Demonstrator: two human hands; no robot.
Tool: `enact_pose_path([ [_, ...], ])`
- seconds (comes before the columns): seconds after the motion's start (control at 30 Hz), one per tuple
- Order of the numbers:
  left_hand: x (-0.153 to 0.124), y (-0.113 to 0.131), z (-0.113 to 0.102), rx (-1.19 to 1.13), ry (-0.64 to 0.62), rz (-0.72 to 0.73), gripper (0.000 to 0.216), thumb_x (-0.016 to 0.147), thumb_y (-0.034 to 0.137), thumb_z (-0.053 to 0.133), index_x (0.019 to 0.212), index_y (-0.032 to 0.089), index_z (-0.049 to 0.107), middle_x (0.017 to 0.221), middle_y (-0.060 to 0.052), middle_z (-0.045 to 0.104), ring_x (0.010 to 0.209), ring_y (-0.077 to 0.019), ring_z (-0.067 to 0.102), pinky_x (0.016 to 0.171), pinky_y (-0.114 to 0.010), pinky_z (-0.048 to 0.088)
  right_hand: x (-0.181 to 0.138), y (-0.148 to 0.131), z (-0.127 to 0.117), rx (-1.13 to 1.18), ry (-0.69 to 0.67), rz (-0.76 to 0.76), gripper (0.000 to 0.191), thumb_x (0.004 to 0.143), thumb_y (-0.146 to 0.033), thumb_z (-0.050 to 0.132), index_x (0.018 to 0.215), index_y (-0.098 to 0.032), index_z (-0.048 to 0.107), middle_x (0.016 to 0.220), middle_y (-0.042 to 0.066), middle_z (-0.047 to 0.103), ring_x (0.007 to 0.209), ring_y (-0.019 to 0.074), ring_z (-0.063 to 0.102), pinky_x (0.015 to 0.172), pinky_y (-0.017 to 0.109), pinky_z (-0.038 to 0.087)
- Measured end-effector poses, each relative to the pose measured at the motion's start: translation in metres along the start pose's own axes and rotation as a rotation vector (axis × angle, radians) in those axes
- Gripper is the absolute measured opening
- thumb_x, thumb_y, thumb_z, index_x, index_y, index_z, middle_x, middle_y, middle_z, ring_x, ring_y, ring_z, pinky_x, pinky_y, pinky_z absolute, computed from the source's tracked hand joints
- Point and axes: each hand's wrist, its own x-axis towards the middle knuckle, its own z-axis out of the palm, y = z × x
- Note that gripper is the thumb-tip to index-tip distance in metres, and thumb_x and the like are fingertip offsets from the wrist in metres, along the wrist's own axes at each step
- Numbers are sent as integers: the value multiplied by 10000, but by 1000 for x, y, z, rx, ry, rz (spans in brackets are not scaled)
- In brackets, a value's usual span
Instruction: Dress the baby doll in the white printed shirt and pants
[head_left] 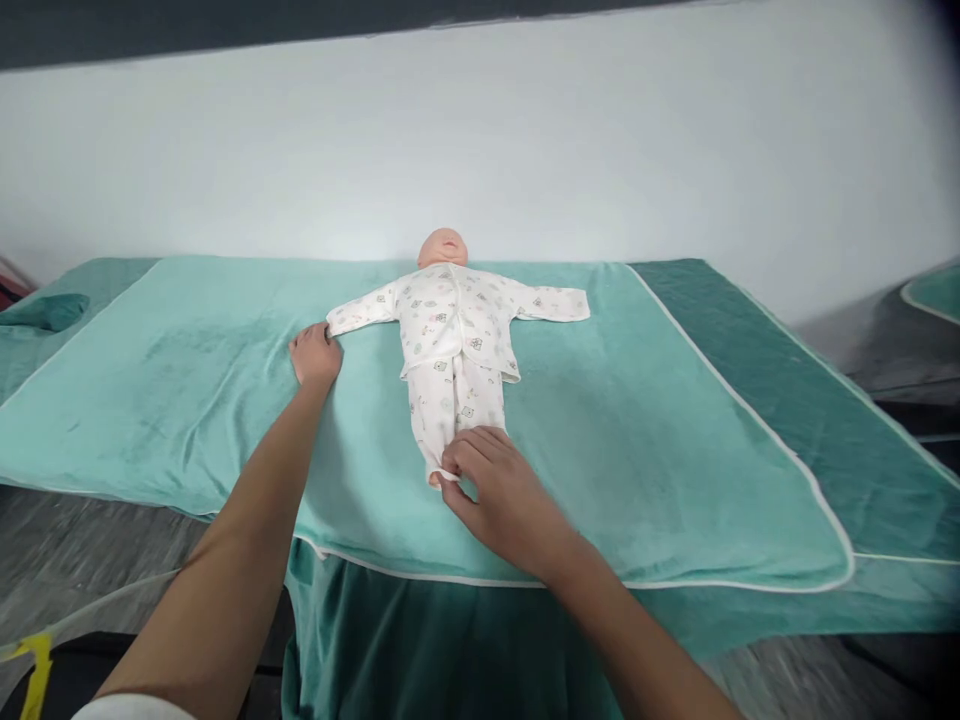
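A baby doll (442,246) lies on its back on a mint-green blanket (645,450), arms spread wide. It wears a white printed shirt (459,318) and matching trousers (433,405). My left hand (315,355) rests on the blanket, its curled fingers closed at the cuff of the sleeve (364,310) on the left. Lower down, my right hand (499,490) pinches the hem of a trouser leg between thumb and fingers, by the doll's foot (435,480). This hand covers the other trouser leg's lower end.
Beneath the blanket, a darker green cover (780,370) drapes over the table's front edge. A pale wall (480,150) stands directly behind. At the lower left are a yellow strip (37,675) and a thin pale tube. Part of another green surface (937,292) shows at the right.
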Motion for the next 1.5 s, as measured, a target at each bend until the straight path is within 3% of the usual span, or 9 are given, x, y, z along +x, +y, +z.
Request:
enact_pose_path([
  [0.2,1,-3,2,-35,1,-16,448,911,185,459,1323,201,636,1317,-149,699,1311,-324,574,1112,-466,381,-7,-3,16,-185,-116,4,140,934,-233,716,946,-194,582,933,32,643,869,213,547,796,348,410],
  [0.33,1,-3,2,-32,-2,-14,433,907,172,458,1294,204,648,1305,-143,705,1311,-314,573,1108,-461,381,-14,1,28,-299,-100,-51,111,952,-110,617,896,-206,608,906,47,620,859,218,512,792,357,398],
  [0.6,1,-3,1,-22,-4,-7,420,898,171,458,1263,210,663,1284,-124,719,1293,-299,584,1102,-447,387,-31,10,58,-242,219,-132,254,940,33,502,899,-183,629,817,37,604,816,188,507,902,373,462],
  [0.7,0,-3,2,-31,-8,-13,411,899,167,458,1249,217,668,1287,-124,717,1300,-301,578,1111,-449,378,-34,6,57,-168,244,-130,191,949,-14,562,950,-192,628,844,41,629,825,193,552,886,382,491],
  [0.83,0,-2,1,-53,-3,-19,395,901,164,458,1227,213,675,1283,-136,714,1302,-314,573,1109,-467,373,-50,5,43,-26,311,-23,276,923,-146,709,1164,-220,597,1057,85,649,1030,238,615,947,427,536],
  [1.0,-1,0,0,-27,-5,-40,385,926,178,445,1249,211,652,1253,-138,718,1280,-309,588,1091,-453,390,-81,28,42,-18,490,338,476,951,-347,695,1359,-219,486,1273,162,577,1190,306,584,953,523,550],
  [1.2,-1,-1,1,-43,-4,-33,395,908,154,452,1251,216,637,1248,-140,712,1287,-307,585,1095,-456,383,-78,40,46,94,366,548,246,916,-380,744,1046,-228,600,955,37,643,819,194,629,711,336,555],
  [1.3,-1,-2,1,-43,3,-33,392,904,149,454,1239,210,647,1246,-142,714,1283,-308,588,1094,-457,383,-69,37,39,88,371,464,143,946,-288,697,888,-233,577,835,4,636,728,163,614,642,289,517],
  [1.5,-1,-1,0,-44,-4,-28,388,900,152,456,1228,208,655,1247,-134,720,1284,-309,587,1098,-458,385,-78,37,34,-38,422,254,120,935,-134,621,932,-250,595,864,20,663,762,174,665,658,301,545],
])
